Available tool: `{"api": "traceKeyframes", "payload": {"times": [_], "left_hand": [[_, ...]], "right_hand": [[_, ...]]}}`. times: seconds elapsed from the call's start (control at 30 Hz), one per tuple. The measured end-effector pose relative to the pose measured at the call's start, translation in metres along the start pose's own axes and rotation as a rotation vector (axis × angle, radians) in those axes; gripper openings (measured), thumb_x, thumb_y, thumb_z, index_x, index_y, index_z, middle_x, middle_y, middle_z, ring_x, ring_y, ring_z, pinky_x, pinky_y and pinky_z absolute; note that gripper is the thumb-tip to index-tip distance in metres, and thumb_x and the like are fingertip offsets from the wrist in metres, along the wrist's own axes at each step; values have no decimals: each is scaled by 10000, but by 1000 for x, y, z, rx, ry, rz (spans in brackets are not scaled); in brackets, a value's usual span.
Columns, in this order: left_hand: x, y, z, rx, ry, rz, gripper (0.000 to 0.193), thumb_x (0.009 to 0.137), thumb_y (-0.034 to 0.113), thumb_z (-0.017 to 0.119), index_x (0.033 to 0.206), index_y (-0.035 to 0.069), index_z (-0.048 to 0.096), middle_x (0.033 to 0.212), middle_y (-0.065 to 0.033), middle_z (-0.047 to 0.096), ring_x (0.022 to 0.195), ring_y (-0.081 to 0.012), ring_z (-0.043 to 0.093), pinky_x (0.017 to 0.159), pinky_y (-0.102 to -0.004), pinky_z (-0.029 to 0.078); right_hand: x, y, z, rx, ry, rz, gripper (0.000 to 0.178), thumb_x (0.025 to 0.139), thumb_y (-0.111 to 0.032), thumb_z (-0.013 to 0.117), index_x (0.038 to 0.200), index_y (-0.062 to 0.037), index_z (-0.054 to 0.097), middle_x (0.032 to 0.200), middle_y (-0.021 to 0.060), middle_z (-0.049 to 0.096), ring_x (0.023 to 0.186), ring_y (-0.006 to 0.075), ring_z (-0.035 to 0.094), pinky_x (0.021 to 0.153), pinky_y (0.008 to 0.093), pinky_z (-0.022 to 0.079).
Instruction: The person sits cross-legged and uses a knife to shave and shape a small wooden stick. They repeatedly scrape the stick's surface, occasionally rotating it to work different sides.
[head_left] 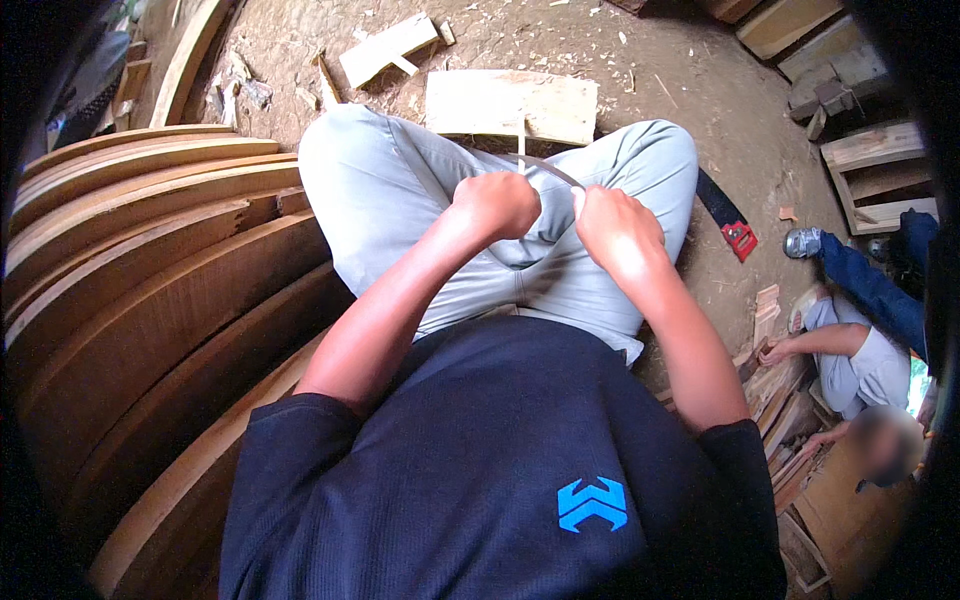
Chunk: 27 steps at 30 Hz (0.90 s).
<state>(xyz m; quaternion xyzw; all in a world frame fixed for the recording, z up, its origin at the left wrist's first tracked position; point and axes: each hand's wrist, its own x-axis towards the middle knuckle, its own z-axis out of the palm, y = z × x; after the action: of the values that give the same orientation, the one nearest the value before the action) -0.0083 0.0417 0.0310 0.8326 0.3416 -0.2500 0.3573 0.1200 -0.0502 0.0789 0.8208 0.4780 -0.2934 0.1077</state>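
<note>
My left hand (497,207) is closed in a fist between my knees, around the lower end of a thin pale wooden strip (521,143). The strip points away from me, over a wide wooden board (560,105) on the ground. My right hand (617,228) is closed too, with its thumb toward the left hand. From it a knife (553,170) with a narrow, curved dark blade reaches left, crossing the strip just beyond my left fist. The knife's handle is hidden in my fingers.
Curved wooden planks (130,290) stand stacked at my left. A red-handled saw (738,238) lies by my right knee. Beyond the board are a smaller wood piece (388,50) and scattered shavings. At right, another person (862,355) works beside wooden pieces and a frame (875,178).
</note>
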Motion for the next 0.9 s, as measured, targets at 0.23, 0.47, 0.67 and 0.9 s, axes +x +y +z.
{"api": "traceKeyframes", "payload": {"times": [0.23, 0.47, 0.67, 0.9], "left_hand": [[6, -1, 12, 25, 15, -3, 362, 855, 207, 393, 896, -24, 669, 983, -235, 653, 952, -394, 631, 835, -479, 493], [3, 4, 7, 41, 11, 22, 347, 847, 181, 389, 876, -28, 665, 967, -245, 651, 945, -404, 630, 829, -489, 492], [3, 0, 5, 10, 29, 16, 353, 849, 187, 388, 873, -38, 659, 962, -256, 646, 939, -420, 624, 831, -501, 487], [8, -1, 13, 0, 53, 4, 334, 848, 182, 395, 850, -29, 655, 952, -262, 643, 936, -420, 623, 812, -506, 492]], "right_hand": [[3, 0, 11, 2, 17, 22, 321, 919, -201, 442, 861, -1, 687, 875, 226, 679, 855, 354, 679, 755, 424, 545], [42, -1, 23, -11, 7, 20, 281, 878, -130, 451, 908, 2, 697, 942, 219, 679, 916, 340, 674, 771, 413, 546], [36, 3, 10, 0, -10, -9, 298, 887, -155, 444, 903, 7, 693, 928, 228, 676, 912, 344, 672, 774, 428, 541], [9, 5, 10, 19, -15, 21, 285, 884, -160, 458, 891, -6, 699, 916, 219, 680, 891, 343, 676, 755, 421, 545]]}}
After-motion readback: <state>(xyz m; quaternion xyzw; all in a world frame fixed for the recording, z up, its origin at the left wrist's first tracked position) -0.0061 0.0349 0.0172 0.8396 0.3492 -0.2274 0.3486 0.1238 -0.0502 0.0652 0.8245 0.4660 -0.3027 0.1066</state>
